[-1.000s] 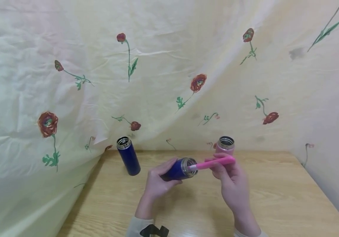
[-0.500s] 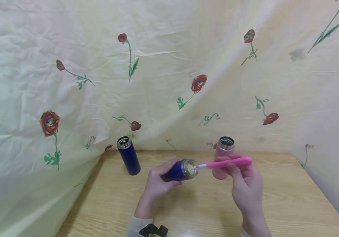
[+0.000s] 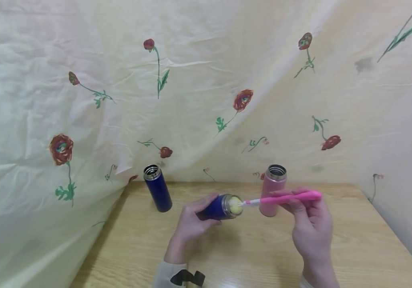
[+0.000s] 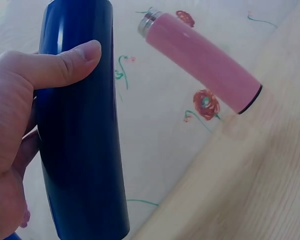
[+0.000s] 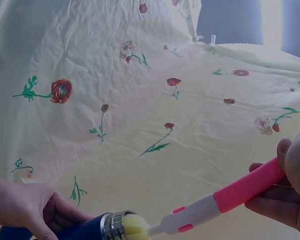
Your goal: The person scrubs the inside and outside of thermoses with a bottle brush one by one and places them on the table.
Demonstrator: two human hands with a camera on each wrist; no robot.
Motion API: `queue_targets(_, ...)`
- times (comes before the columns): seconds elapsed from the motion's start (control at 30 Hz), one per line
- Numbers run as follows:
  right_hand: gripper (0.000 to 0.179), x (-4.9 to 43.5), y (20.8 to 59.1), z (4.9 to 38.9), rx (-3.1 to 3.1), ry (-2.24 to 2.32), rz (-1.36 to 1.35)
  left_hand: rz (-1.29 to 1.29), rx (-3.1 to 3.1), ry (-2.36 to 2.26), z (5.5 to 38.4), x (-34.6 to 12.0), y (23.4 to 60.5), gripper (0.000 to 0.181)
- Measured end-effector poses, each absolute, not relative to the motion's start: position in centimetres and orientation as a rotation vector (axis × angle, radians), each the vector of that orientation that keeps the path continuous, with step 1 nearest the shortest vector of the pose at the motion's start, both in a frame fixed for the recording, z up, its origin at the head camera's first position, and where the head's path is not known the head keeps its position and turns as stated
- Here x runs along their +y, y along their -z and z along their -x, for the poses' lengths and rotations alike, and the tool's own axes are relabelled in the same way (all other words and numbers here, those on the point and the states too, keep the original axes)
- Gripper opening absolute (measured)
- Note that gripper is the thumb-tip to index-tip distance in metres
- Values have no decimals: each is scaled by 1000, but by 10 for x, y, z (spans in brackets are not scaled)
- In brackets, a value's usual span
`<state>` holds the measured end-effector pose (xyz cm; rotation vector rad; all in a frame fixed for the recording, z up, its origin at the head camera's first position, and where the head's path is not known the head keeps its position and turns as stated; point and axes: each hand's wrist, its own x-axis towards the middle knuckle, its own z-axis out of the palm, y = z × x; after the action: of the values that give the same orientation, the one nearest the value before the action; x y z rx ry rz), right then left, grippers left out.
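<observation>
My left hand (image 3: pixel 196 216) grips a dark blue thermos bottle (image 4: pixel 85 150) round its body, tilted with its steel mouth (image 3: pixel 229 206) facing right. In my right hand (image 3: pixel 312 228) is the pink handle (image 5: pixel 250 185) of a sponge bottle brush, pinched between thumb and fingers. A white section joins the handle to a pale yellow sponge head (image 5: pixel 136 226). The sponge bulges from the bottle's mouth, the rest of it hidden inside.
A second blue thermos bottle (image 3: pixel 158 190) stands lidless at the back left of the wooden table (image 3: pixel 256 252). Behind my right fingers stands a lidless pink thermos bottle (image 4: pixel 205 60). A flower-printed cloth (image 3: pixel 191 80) hangs along the back and sides.
My right hand has drawn the bottle brush to the right, and its yellow sponge has come into sight at the bottle's mouth. The left hand holds the bottle nearly still.
</observation>
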<state>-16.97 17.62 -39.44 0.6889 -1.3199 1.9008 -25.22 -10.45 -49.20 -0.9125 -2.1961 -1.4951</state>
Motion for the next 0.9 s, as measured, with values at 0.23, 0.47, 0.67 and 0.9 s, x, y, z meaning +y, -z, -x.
queue_targets(0.23, 11, 179, 389, 165, -1264, -1927, -621, 933, -2114, 1388, 256, -108, 490, 75)
queue_targets(0.47, 9, 179, 386, 159, -1258, -1952, -473, 945, -2051, 1354, 257, -107, 491, 76)
queue_targets(0.67, 17, 181, 379, 153, -1309, -1930, -256, 935, -2027, 1349, 258, -108, 494, 75)
queue_targets(0.9, 29, 182, 374, 151, -1293, -1919, -134, 947, -2024, 1350, 261, -109, 497, 74)
